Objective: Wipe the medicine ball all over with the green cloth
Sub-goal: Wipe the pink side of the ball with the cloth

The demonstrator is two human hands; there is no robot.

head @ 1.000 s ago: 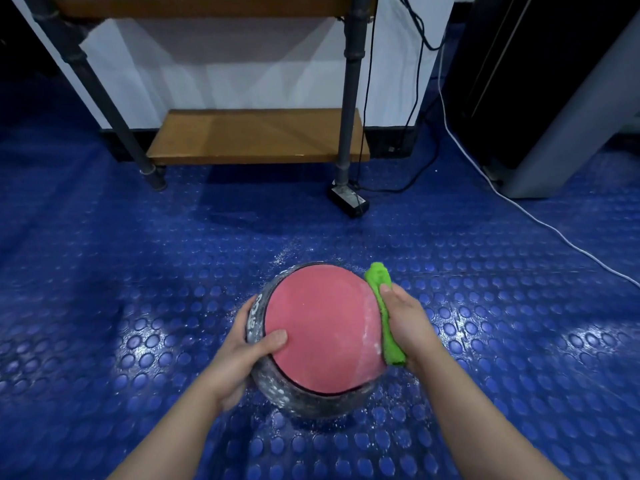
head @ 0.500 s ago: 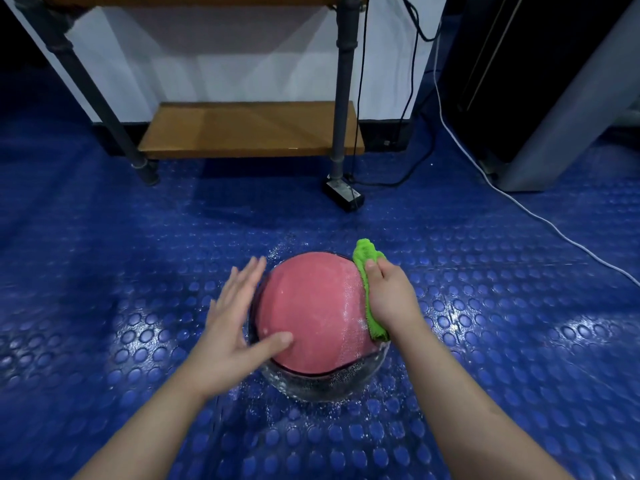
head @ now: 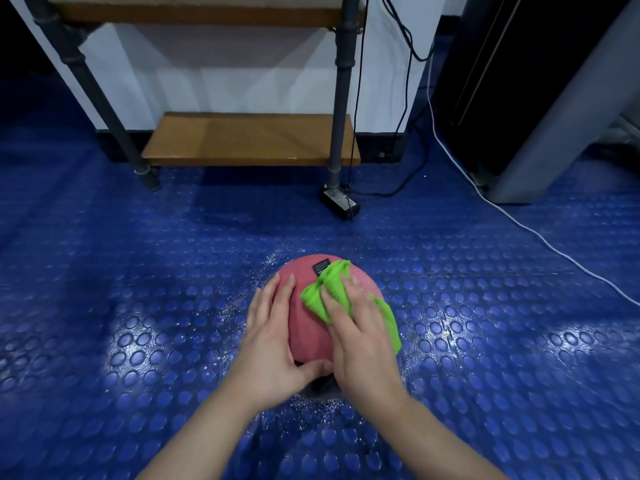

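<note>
Head view: the round pink rubber medicine ball (head: 306,337) sits on the blue studded floor (head: 138,323). It has rolled since a second ago, and a small black label (head: 321,266) now shows at its far top. The bright green cloth (head: 313,299) has moved from the ball's right edge onto its crown. The right hand (head: 360,337) presses it flat there, grip wide. The left hand (head: 273,344), grip also wide, steadies the left side. A fresh area is probably being wiped, while the underside likely remains.
</note>
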